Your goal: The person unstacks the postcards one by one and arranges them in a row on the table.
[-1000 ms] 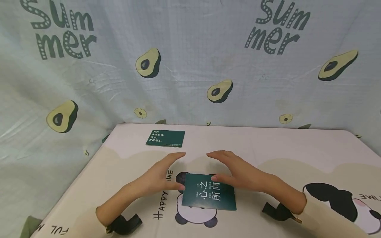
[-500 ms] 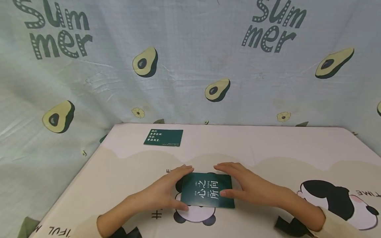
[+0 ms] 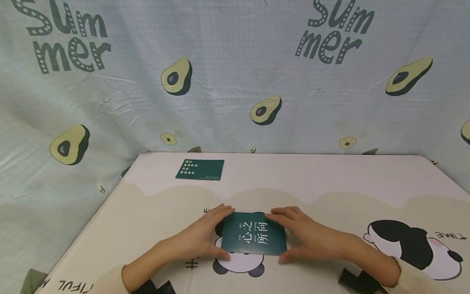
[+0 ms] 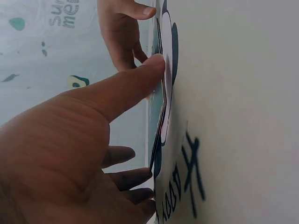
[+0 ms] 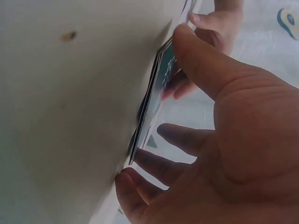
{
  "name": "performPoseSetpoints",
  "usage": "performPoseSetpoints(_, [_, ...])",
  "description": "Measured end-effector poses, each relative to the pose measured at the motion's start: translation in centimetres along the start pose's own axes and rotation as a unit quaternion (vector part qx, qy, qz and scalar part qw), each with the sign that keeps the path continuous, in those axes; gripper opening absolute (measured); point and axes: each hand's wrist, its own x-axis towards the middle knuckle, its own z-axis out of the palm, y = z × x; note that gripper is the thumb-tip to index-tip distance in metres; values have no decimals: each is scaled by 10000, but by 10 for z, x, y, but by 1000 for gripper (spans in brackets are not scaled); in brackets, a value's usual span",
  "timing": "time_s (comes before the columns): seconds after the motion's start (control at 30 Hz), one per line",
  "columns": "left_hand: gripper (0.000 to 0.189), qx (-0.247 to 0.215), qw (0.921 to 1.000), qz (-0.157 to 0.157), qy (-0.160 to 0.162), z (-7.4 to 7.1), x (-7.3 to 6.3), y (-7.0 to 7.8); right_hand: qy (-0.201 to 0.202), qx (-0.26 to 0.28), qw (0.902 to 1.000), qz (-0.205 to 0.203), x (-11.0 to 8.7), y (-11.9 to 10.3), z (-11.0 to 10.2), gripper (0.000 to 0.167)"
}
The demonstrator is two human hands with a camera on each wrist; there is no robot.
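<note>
A dark green card [image 3: 253,233] with white Chinese characters lies over the printed panda on the table; layered edges in the wrist views show a small stack of cards [image 5: 152,95]. My left hand [image 3: 200,234] stands at its left side, fingers and thumb spread, with fingertips at the far left corner and the thumb by the near left corner. At the right side is my right hand [image 3: 310,234], fingers near the far right corner, thumb by the near right one. In both wrist views the fingertips come right up to the stack's edge, fingers loosely extended.
Another green card [image 3: 200,169] with white text lies at the back left of the table [image 3: 312,175]. A patterned cloth [image 3: 220,61] hangs behind the table. Dark camera mounts [image 3: 361,281] sit under both wrists.
Both hands have come down to the card's sides. The left hand moved nearer the viewer; the right thumb slid off the card's face to its near right corner. The view shifted slightly.
</note>
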Motion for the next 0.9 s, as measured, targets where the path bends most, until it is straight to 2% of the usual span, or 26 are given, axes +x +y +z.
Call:
performPoseSetpoints(0.63, [90, 143, 9998, 150, 6, 2, 0, -2, 67, -723, 9969, -296, -1, -4, -1, 85])
performPoseSetpoints(0.9, [90, 194, 9996, 193, 43, 3, 0, -2, 74, -837, 9964, -141, -2, -8, -1, 84])
